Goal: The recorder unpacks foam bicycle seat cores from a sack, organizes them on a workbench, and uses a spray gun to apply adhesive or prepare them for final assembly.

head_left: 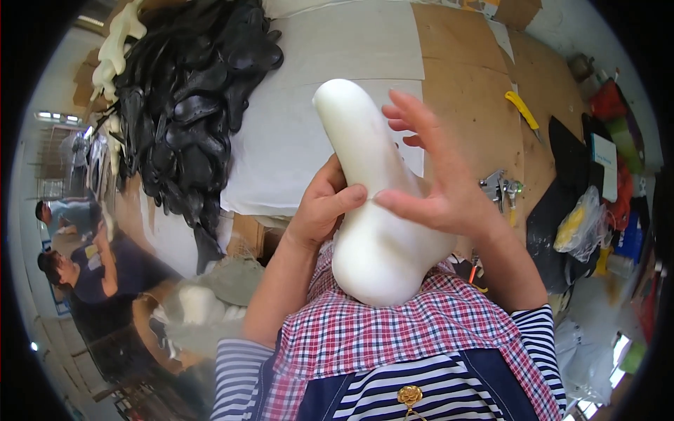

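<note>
A smooth white form [382, 263], shaped like a bicycle saddle with a long narrow nose and a wide rounded end, rests its wide end on my checked apron [365, 333]. The nose points up and away from me. My left hand [324, 200] is closed round the form's left edge, its thumb lying on top. Over the right side, my right hand [449, 186] is open with fingers raised and spread; its thumb touches the surface near my left thumb. The form's underside is hidden.
Black limp covers [193, 105] are heaped at the far left of the table. Pale sheeting [337, 42] and brown cardboard [463, 63] cover the tabletop. A yellow utility knife [523, 112], a metal spray gun [500, 188] and a plastic bag [586, 221] lie rightward. Two people are at left.
</note>
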`<action>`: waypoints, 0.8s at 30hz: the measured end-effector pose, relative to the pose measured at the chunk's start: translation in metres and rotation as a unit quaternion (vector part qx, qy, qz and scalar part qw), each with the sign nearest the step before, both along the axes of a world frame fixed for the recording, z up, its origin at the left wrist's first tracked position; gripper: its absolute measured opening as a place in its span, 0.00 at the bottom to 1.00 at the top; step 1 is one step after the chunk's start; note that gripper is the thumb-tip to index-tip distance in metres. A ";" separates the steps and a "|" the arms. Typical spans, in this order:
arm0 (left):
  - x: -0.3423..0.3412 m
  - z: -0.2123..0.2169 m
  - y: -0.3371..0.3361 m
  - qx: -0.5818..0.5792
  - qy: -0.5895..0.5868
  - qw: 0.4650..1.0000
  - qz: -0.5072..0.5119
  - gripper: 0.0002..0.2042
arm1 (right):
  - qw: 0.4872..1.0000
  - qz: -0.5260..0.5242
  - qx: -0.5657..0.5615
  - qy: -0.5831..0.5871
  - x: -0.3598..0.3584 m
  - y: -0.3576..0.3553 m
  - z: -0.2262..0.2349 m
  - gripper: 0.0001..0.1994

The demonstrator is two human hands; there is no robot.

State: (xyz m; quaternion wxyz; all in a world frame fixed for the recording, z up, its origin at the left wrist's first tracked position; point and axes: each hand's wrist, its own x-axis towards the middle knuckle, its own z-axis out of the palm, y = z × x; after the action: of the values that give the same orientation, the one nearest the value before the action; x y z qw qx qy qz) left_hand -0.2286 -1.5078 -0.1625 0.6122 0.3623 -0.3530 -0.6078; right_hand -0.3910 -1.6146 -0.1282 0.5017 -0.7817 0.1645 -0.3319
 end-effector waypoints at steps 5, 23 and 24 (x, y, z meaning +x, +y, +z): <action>0.000 0.008 -0.006 -0.001 -0.050 0.999 -0.010 0.31 | 0.999 0.034 0.024 0.028 0.014 0.002 0.003 0.43; 0.003 -0.002 -0.009 0.011 0.191 0.980 -0.049 0.30 | 0.984 0.086 0.156 -0.022 0.017 -0.020 -0.001 0.41; 0.004 -0.005 -0.010 0.005 0.217 0.975 -0.048 0.31 | 0.984 0.084 0.155 -0.022 0.016 -0.022 0.001 0.41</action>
State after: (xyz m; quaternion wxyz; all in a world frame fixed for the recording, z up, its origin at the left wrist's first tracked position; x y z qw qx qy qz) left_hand -0.2249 -1.5176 -0.1675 0.6426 0.2076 -0.2260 -0.7021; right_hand -0.3750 -1.6364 -0.1271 0.6463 -0.6981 0.1363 -0.2764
